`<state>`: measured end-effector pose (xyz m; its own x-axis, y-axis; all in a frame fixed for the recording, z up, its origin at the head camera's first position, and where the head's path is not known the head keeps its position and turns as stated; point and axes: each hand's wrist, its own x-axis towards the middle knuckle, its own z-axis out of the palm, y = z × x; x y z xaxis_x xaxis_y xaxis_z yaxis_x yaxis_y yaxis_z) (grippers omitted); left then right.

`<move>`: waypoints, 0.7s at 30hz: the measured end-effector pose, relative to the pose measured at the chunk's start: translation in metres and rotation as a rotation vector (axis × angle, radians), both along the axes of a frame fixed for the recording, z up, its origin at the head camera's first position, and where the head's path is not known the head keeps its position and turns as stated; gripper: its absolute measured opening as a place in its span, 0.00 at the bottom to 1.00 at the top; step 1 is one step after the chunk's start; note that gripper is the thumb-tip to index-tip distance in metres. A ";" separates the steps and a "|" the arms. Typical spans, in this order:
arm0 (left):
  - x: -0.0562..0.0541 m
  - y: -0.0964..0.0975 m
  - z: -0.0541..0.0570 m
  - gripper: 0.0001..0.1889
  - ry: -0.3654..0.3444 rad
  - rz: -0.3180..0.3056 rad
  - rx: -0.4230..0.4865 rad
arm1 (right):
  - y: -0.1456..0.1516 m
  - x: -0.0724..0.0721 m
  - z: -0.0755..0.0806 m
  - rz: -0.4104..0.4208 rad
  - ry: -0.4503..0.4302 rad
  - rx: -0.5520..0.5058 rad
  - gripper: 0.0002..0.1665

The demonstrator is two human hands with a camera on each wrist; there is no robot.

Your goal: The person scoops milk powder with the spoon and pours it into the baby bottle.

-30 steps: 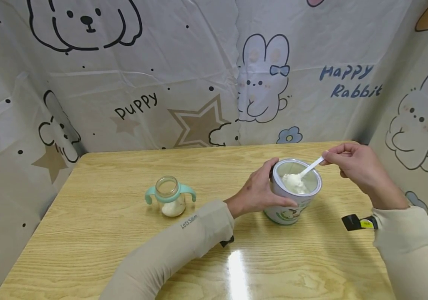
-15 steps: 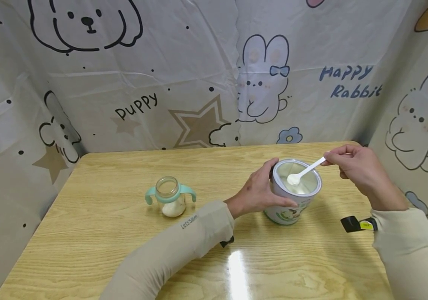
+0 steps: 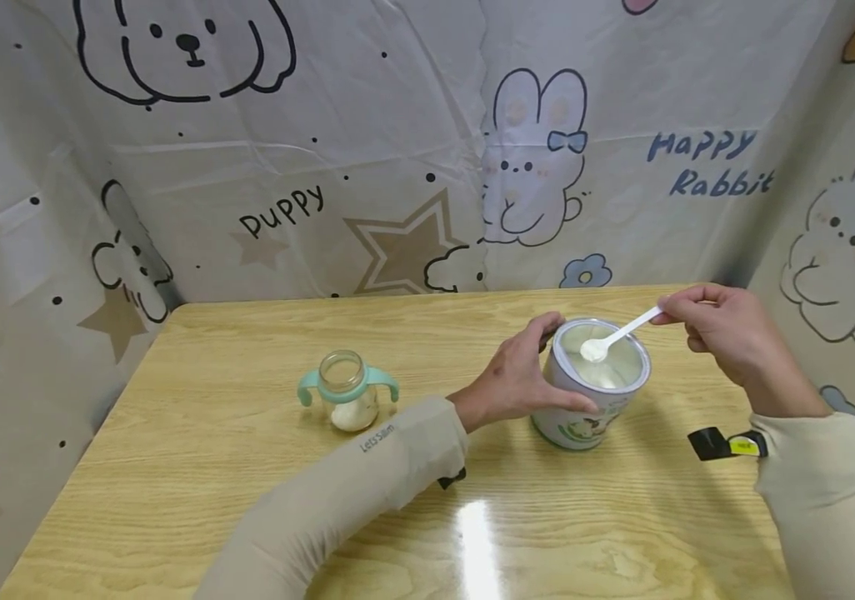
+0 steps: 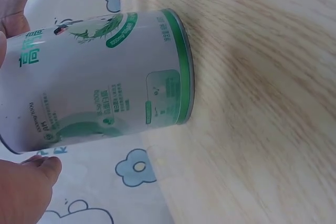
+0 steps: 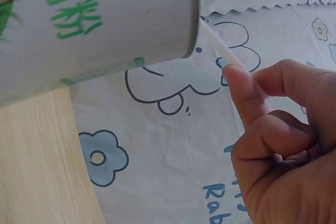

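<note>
My left hand point(image 3: 521, 371) grips the side of a white milk powder can point(image 3: 581, 421) with green print, thumb toward the front and fingers behind. The can is uncovered and tilts slightly on the table. Between thumb and index finger, my right hand point(image 3: 723, 329) pinches the end of a white scoop point(image 3: 633, 324). Its bowl holds pale powder and sits within the can's opening. In the right wrist view, the scoop's handle point(image 5: 226, 45) runs behind the can's rim. Left of both hands, a baby bottle point(image 3: 352, 408) with mint handles stands uncapped, with pale powder inside.
A wooden table point(image 3: 232, 467) carries everything, with a glossy light reflection near its front. Behind it and at both sides hangs a pale cloth point(image 3: 382, 108) with cartoon drawings. My left forearm point(image 3: 337, 492) reaches across in front of the bottle.
The scoop has come up from a heaped load with a smaller, level-looking amount in its bowl, then shifted slightly. The left hand keeps its hold; the whole view has moved a little.
</note>
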<state>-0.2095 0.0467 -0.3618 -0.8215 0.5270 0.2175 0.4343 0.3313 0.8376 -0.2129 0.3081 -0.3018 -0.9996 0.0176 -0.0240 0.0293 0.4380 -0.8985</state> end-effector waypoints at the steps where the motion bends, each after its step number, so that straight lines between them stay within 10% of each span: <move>1: 0.000 -0.001 0.001 0.54 -0.002 0.005 -0.006 | 0.000 0.000 0.001 0.003 -0.003 -0.018 0.12; 21: 0.001 -0.033 0.014 0.56 -0.091 0.040 -0.006 | -0.012 -0.004 0.020 -0.001 -0.013 -0.255 0.13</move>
